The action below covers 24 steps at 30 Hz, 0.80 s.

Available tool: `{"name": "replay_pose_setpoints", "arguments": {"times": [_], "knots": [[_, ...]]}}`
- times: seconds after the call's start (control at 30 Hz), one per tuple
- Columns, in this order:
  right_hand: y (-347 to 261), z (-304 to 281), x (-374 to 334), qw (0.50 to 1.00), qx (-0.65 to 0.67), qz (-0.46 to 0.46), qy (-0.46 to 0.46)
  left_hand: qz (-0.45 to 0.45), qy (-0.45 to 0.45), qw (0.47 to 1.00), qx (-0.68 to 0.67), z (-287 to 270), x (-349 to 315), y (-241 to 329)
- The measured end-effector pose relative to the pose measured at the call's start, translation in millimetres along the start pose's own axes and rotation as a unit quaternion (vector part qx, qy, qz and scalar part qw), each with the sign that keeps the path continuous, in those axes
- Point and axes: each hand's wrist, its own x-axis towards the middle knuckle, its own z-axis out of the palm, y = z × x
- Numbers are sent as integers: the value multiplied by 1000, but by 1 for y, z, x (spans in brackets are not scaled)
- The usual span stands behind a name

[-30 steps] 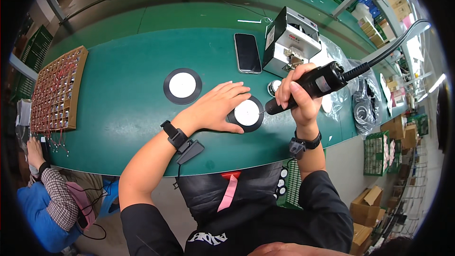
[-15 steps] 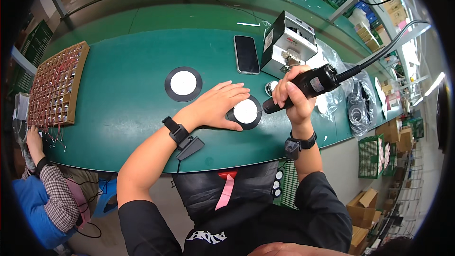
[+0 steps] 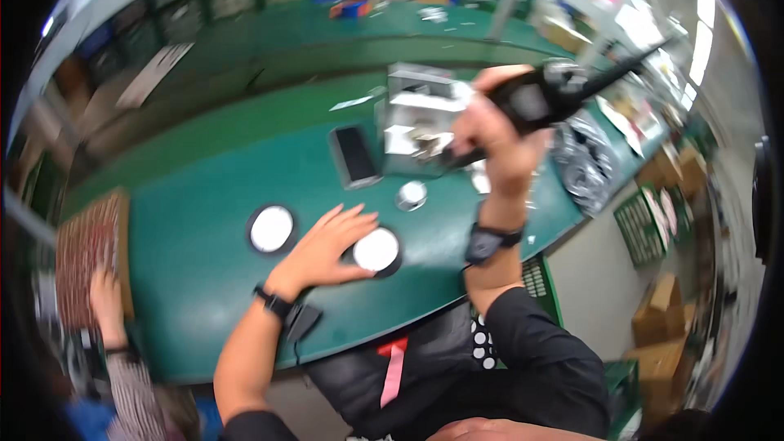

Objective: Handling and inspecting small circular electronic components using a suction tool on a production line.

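My left hand (image 3: 327,251) lies on the green table with its fingers stretched apart. Its thumb and forefinger frame the left side of a white disc with a black rim (image 3: 376,250). To the left lies a second such disc (image 3: 271,229). My right hand (image 3: 500,143) is raised and wrapped around a black electric screwdriver (image 3: 531,102), both smeared by motion. The screwdriver's lower end is over the front of a silver box-shaped machine (image 3: 408,126); whether they touch cannot be made out. A small round silver-and-white part (image 3: 412,195) stands between my hands.
A phone (image 3: 354,157) lies beyond the discs. At the left edge, another person's hand (image 3: 106,298) is at a cardboard tray of wired parts (image 3: 90,253). A plastic bag of dark items (image 3: 584,159) sits at right. A green crate (image 3: 641,224) stands beyond the table's right edge.
My right hand has lifted the screwdriver away from the near disc, toward the machine. My left hand stays beside that disc. The whole view has shifted, and the other person's hand now reaches over the tray.
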Motion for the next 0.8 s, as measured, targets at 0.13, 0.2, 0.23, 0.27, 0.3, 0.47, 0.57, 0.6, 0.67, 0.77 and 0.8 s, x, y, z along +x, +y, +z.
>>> {"name": "replay_pose_setpoints", "arguments": {"times": [0.13, 0.2, 0.23, 0.27, 0.3, 0.47, 0.57, 0.6, 0.67, 0.77, 0.8], "knots": [[17, -15, 7, 977, -35, -195, -78, -41, -8, 999, 18, -7, -10, 14], [8, -29, 4, 981, -48, -179, -56, -22, -11, 999, 25, -3, -8, 16], [2, -33, 0, 987, -30, -148, -48, -38, -18, 999, 18, -3, -9, 18], [-4, -41, -2, 986, -40, -156, -48, -59, -24, 998, 10, -3, -6, 20], [-9, -47, -5, 993, -5, -114, -22, -49, -20, 999, 10, -3, 1, 19], [-18, -58, -4, 993, 106, -23, 43, -68, -26, 997, 2, -9, 1, 17], [-15, -62, -1, 990, 132, -26, 49, -76, -22, 997, 2, -8, 2, 17], [-13, -63, -1, 988, 143, -30, 48, -75, -21, 997, 4, -8, 3, 17], [-10, -63, 0, 986, 154, -30, 49, -74, -21, 997, 6, -9, 4, 17], [-8, -62, 7, 976, 190, -100, 45, -73, -26, 997, 6, -8, 6, 19], [-9, -61, 6, 976, 189, -97, 46, -72, -26, 997, 6, -7, 6, 19]]}}
